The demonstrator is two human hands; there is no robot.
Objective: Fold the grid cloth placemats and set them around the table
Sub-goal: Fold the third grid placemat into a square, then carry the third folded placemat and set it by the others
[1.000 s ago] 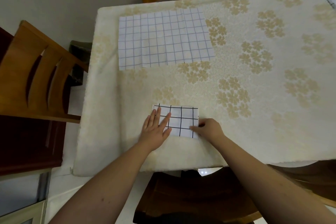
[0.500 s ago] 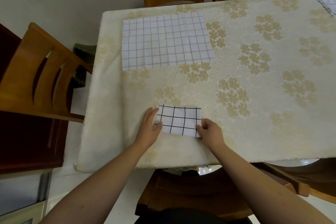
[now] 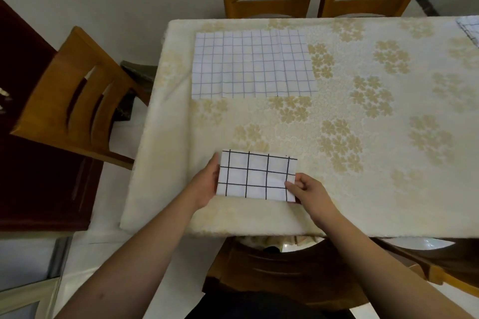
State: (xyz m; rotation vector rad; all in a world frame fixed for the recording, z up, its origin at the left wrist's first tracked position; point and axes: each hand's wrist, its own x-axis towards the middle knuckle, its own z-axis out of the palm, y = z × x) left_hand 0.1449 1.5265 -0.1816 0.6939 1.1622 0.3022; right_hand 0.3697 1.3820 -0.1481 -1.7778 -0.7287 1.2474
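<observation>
Placemat folding looks finished on this one: the folded grid placemat lies as a small thick-lined rectangle on the worktop, just in from its near edge. My left hand cups its left edge with the fingers curled against the side; my right hand pinches the near right corner between thumb and fingers. I judge the step in hand to be squaring and seating the fold. Next I would let go and reach for the unfolded grid placemat, spread flat well beyond the folded one toward the far left corner; another grid cloth shows at the far right edge. Compared with a second ago, my left hand has slid off the top of the placemat to its side.
</observation>
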